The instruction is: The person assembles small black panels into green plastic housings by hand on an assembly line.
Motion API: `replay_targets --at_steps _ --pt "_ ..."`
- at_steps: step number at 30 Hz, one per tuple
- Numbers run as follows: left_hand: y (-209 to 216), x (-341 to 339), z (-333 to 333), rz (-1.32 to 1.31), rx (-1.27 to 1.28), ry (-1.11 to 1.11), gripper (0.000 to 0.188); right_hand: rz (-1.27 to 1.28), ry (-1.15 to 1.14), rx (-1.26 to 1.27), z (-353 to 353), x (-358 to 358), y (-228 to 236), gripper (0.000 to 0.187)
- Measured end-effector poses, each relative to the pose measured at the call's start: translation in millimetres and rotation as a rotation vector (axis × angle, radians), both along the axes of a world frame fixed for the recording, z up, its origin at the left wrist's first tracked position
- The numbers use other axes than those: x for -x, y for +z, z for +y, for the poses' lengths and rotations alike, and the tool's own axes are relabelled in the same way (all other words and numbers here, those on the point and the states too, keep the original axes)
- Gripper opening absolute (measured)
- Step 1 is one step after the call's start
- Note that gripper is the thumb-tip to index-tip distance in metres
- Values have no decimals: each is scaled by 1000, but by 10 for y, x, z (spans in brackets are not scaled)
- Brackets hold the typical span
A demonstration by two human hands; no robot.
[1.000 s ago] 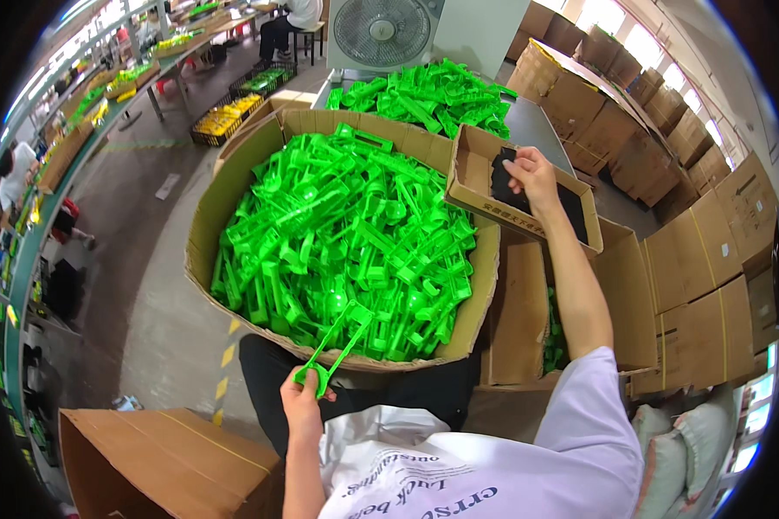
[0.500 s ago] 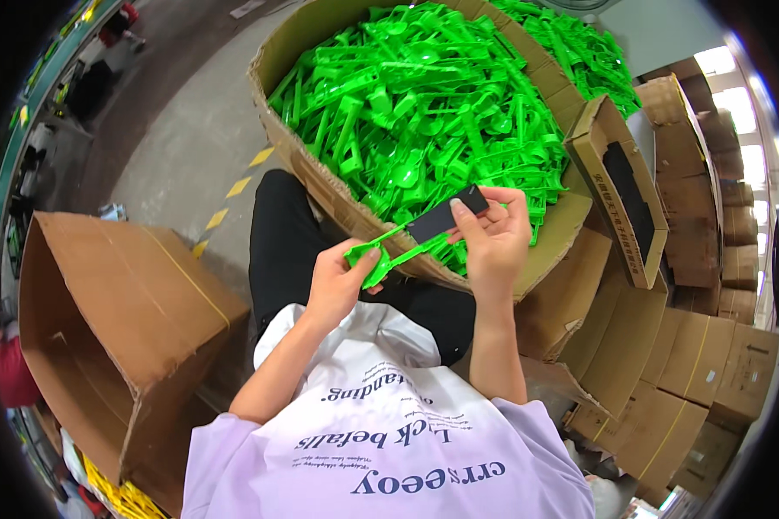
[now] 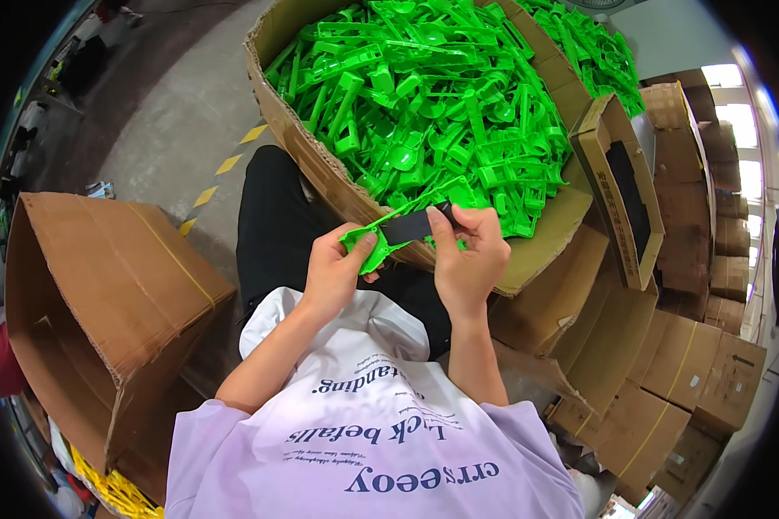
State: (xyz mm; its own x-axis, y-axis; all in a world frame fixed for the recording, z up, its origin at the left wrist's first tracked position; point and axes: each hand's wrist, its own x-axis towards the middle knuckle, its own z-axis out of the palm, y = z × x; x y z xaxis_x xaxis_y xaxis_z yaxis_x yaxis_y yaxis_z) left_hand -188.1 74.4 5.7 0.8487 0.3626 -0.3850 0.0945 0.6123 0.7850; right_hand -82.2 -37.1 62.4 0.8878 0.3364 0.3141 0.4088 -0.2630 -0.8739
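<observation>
Holding green frame (image 3: pixel 376 255); striped tape (image 3: pixel 228 164) on grey floor (image 3: pixel 169 130), cartons (image 3: pixel 665 342) stacked right.

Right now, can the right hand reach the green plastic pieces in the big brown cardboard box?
Probably yes: the green plastic pieces lie just beyond the right hand, and the brown cardboard box is open. But that hand grips a flat black rectangular piece, so it's busy.
</observation>
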Motion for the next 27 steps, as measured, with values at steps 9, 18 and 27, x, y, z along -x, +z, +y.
replay_targets --at_steps 9,18,27 --pt "17 -29 -62 15 -25 40 18 -482 65 146 120 168 148 19" --pt "17 -33 -88 46 -27 67 15 127 -36 19 155 -48 138 21" --pt "166 -10 -50 35 -62 104 17 353 47 -108 20 -230 -154 18"
